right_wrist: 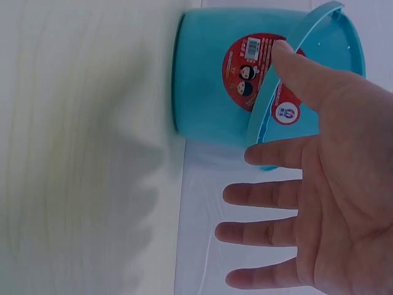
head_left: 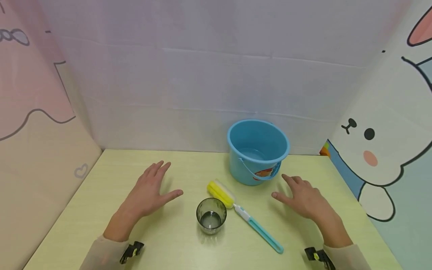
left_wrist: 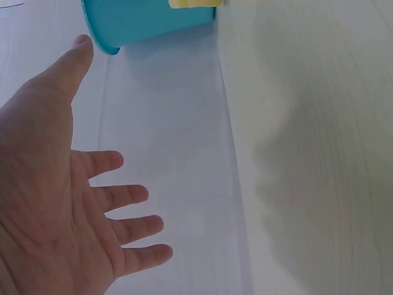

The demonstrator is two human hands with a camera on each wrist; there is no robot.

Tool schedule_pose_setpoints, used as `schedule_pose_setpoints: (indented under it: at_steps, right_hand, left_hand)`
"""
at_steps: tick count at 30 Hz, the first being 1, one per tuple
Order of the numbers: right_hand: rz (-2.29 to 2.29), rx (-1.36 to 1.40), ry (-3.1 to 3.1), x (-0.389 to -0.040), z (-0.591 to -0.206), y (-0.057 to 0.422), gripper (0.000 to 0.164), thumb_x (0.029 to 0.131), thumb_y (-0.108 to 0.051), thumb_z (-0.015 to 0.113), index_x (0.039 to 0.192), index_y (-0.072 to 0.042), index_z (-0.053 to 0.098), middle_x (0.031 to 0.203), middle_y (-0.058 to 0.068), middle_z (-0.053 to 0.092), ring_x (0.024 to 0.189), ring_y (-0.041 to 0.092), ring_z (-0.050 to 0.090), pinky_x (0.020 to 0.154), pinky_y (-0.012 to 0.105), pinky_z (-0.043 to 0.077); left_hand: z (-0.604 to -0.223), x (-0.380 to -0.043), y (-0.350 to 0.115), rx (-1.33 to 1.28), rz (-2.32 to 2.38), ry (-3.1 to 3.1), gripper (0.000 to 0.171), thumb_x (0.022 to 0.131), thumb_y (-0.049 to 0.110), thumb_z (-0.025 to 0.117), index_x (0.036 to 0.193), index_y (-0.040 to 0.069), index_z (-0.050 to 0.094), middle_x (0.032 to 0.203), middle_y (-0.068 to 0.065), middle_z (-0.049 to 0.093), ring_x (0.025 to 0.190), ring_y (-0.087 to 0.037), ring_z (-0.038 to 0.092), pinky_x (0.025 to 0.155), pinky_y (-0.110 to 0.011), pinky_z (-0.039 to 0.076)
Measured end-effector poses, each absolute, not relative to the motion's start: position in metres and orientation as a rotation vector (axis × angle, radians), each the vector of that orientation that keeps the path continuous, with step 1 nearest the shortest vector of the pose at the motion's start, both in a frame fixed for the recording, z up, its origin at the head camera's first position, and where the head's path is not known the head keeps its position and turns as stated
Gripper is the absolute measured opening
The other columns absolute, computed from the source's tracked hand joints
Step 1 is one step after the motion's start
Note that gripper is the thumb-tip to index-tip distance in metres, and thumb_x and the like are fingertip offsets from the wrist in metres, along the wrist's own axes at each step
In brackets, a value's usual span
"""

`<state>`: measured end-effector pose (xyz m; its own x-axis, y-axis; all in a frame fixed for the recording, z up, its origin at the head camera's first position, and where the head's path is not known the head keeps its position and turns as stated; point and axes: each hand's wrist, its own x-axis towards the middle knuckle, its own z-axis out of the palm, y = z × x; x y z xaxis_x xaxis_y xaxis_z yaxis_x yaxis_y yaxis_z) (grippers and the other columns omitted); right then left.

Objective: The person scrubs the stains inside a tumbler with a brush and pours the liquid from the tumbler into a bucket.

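Observation:
My left hand [head_left: 146, 195] hovers over the left part of the table, fingers spread and holding nothing. On the other side, my right hand [head_left: 303, 198] is held above the table with its fingers apart, near the blue bucket [head_left: 248, 172]. The bucket stands upright at the back, its handle hanging down in front across a red label [right_wrist: 245, 74]. Between the hands, a dark see-through glass [head_left: 211, 221] stands upright. Just behind it lies a brush with a yellow sponge head [head_left: 219, 192] and a white and teal handle [head_left: 261, 230], slanting toward the front right.
The pale wooden table [head_left: 168, 247] ends at a white cloth backdrop [head_left: 202, 82] behind the bucket. Printed cartoon cloths hang at the left [head_left: 40, 168] and the right [head_left: 388, 157]. Each sleeved wrist carries a small black clip.

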<state>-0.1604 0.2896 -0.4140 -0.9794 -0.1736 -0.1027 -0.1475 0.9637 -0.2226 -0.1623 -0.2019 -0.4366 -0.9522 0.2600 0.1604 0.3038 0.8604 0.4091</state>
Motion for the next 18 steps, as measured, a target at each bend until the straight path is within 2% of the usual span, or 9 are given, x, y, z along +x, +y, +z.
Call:
schedule_pose_setpoints:
  at_steps: [9,18]
  right_hand:
    - [-0.389,-0.349,2.935,-0.151,-0.411,0.275,0.095,0.095,-0.075,0.06,0.153,-0.001,0.051,0.146,0.029,0.055,0.129,0.053,0.055,0.098,0.07,0.05]
    - [-0.419,-0.396,2.879,-0.144,-0.411,0.26,0.083,0.094,-0.067,0.07,0.148,-0.005,0.058,0.145,0.023,0.058,0.13,0.046,0.058,0.099,0.065,0.053]
  left_hand:
    - [-0.434,-0.15,-0.186,-0.561,-0.918,-2.914,0.105,0.09,0.08,0.063,0.166,0.015,0.032,0.168,-0.014,0.033,0.154,-0.039,0.032,0.119,-0.063,0.034]
    - [-0.43,-0.134,-0.167,-0.7,-1.132,-2.867,0.105,0.084,0.069,0.081,0.165,0.019,0.035,0.165,-0.001,0.038,0.153,-0.029,0.037,0.12,-0.057,0.037]
